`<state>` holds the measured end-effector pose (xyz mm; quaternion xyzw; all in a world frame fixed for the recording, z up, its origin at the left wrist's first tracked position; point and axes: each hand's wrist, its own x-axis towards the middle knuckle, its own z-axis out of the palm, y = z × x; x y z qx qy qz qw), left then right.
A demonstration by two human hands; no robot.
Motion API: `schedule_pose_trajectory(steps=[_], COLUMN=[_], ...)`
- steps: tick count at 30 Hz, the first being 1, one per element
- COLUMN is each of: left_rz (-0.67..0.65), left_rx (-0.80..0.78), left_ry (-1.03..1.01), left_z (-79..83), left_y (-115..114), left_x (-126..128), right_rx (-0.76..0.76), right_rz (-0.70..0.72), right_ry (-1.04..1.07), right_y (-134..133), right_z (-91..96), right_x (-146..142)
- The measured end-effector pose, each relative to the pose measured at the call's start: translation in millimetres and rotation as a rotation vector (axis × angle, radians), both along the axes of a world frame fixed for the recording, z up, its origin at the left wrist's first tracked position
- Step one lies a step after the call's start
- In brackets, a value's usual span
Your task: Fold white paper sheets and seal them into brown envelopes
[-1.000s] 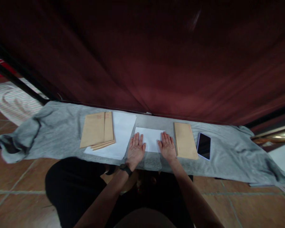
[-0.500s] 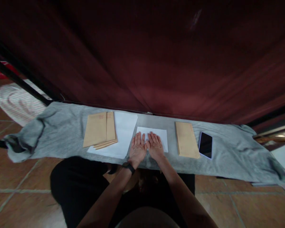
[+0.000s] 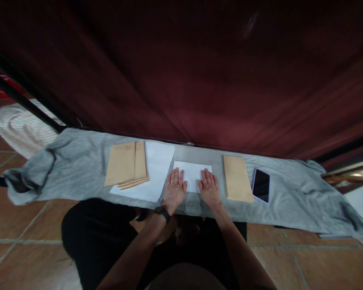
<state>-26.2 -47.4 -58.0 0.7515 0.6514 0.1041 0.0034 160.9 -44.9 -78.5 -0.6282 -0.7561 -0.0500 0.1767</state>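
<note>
A small white sheet of paper [image 3: 192, 171], maybe folded, lies flat in the middle of the grey cloth. My left hand [image 3: 174, 190] rests palm down on its left end, fingers stretched out. At its right end lies my right hand [image 3: 209, 188], flat as well, fingers pointing away from me. Neither hand grips anything. Left of my hands are larger white sheets [image 3: 157, 169], partly covered by brown envelopes [image 3: 121, 164] that overlap one another. To the right sits another stack of brown envelopes [image 3: 237, 179].
A phone [image 3: 261, 185] with a dark screen lies right of the envelope stack. The grey cloth [image 3: 296, 193] covers the narrow surface and hangs over its ends. Behind it rises a dark red curtain [image 3: 181, 80]. Black bars [image 3: 21, 96] stand at the left.
My right hand has slid to the right across the small white sheet, away from my left hand. The left hand has stayed nearly in place.
</note>
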Motion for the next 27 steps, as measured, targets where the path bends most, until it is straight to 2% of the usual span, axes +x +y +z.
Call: schedule_pose_trajectory(steps=[7,10,14,17,27], left_rz=[-0.001,-0.012,-0.136,-0.178,-0.146], left_rx=[0.012,0.03,0.031,0.01,0.027], left_ry=[-0.027,-0.052,-0.089,-0.093,-0.077], left_z=[2.7,4.9,6.1,4.1,-0.7], left_y=[-1.3,-0.2,6.6,15.5,35.1], left_x=[2.1,16.4,42.8,53.5,35.0], right_rx=[0.021,0.024,0.011,0.009,0.009], right_rz=[-0.036,-0.036,-0.034,-0.028,-0.03], right_ry=[0.012,0.014,-0.001,-0.006,0.01], right_y=[-9.1,-9.7,-9.5,-9.4,-8.6], right_z=[-0.7,0.1,2.0,2.4,1.4], right_x=[12.5,12.2,11.4,11.5,12.2])
